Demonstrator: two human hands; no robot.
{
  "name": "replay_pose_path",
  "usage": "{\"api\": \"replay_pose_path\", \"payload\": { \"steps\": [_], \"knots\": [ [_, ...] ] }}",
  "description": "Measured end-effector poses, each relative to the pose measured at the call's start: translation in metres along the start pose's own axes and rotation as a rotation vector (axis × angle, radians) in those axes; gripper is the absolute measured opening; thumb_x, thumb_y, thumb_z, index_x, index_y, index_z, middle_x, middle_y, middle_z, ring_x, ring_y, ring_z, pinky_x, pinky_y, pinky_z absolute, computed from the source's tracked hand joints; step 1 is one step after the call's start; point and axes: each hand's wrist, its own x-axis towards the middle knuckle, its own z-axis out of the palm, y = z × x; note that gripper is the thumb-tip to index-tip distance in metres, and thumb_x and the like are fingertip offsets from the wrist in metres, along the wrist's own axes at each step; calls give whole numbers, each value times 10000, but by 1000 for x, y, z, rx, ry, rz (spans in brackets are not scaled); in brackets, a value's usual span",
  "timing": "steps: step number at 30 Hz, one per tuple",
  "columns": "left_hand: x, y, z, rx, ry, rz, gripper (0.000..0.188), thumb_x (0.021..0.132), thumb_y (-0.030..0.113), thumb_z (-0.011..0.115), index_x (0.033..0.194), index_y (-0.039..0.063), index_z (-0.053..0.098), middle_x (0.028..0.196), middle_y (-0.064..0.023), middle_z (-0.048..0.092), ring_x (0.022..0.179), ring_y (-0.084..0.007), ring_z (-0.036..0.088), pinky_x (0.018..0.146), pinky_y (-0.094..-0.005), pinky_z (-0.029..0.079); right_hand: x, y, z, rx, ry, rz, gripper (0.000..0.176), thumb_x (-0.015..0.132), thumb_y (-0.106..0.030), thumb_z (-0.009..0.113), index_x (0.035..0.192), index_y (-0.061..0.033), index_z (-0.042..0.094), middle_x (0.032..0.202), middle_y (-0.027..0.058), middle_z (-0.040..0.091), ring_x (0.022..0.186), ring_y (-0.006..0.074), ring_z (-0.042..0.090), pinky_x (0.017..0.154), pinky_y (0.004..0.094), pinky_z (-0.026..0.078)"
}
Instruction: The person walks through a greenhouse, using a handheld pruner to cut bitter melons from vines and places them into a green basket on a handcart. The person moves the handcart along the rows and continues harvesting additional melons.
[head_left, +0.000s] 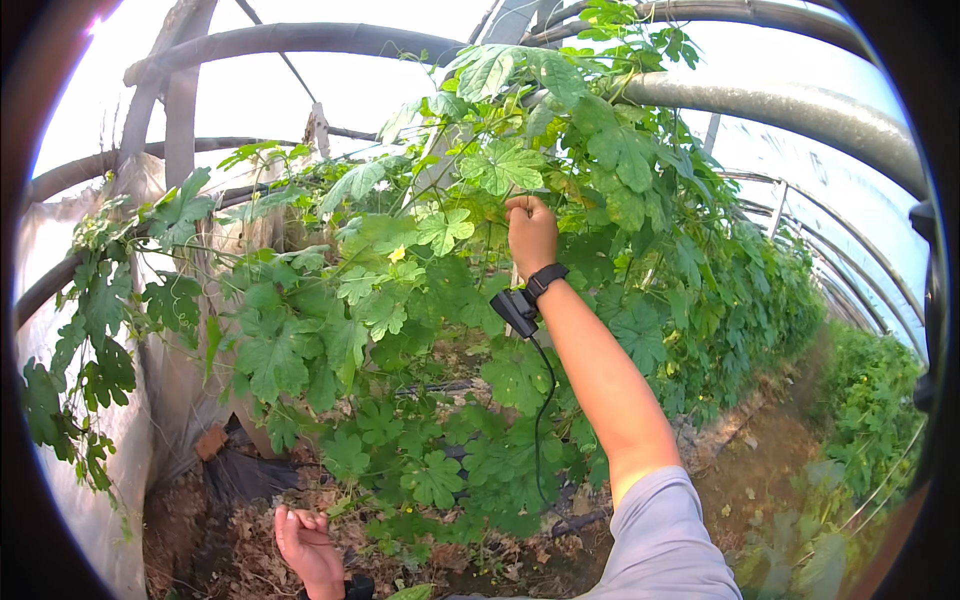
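Note:
My right hand (532, 232) is raised among the leaves of a climbing vine (435, 300), fingers curled in close below a pale lobed leaf (502, 166). Its fingertips meet the foliage, and whether they pinch a stem cannot be made out. A black strap (546, 279) with a small black device (514, 311) circles that wrist, and a black cable (541, 420) hangs from it. Low in the view, my left hand (307, 547) is palm up, its fingers loosely bent and nothing seen in it. One yellow flower (397, 254) shows among the leaves left of my right hand.
Thick curved poles (300, 39) and a grey arched beam (772, 105) cross overhead. Plastic sheeting (97, 480) hangs at the left. Dry litter (255, 555) covers the ground below. A soil path (780, 420) runs along the right, with more plants (870, 405) beyond it.

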Motion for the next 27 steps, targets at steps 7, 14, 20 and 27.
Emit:
{"api": "replay_pose_path", "payload": {
  "steps": [7, 14, 20, 27],
  "knots": [
    [-12, -2, 1, 38, -36, 111, 106, 993, 151, 507, 1075, 86, 521, 763, 0, 519, 716, -110, 507, 762, -301, 472, 32, 42, 41, 421, -262, 77, 169, 883, -57, 604, 1029, 7, 661, 1001, 74, 698, 901, 130, 619, 838, 291, 472],
    [-23, -9, 13, 67, 9, 186, 121, 996, 158, 506, 1075, 66, 516, 771, 0, 503, 728, -104, 501, 765, -297, 470, 57, 42, 27, 343, -556, -31, 256, 816, -183, 789, 900, -35, 597, 811, -22, 570, 738, 86, 500, 712, 274, 448],
    [-17, -22, 20, 43, -12, 171, 133, 985, 138, 513, 1098, 67, 518, 773, -5, 523, 730, -112, 507, 747, -295, 463, 52, 30, 13, 159, -555, 14, 306, 824, -309, 785, 784, -49, 628, 736, -28, 584, 667, 87, 469, 596, 283, 388],
    [-13, -26, 37, 24, 10, 133, 80, 985, 133, 499, 1007, 58, 481, 742, -34, 504, 696, -125, 490, 736, -339, 468, 47, 20, -7, 130, -661, -30, 272, 831, -248, 740, 898, 9, 683, 785, 19, 662, 678, 101, 537, 638, 307, 442]
  ]
}}
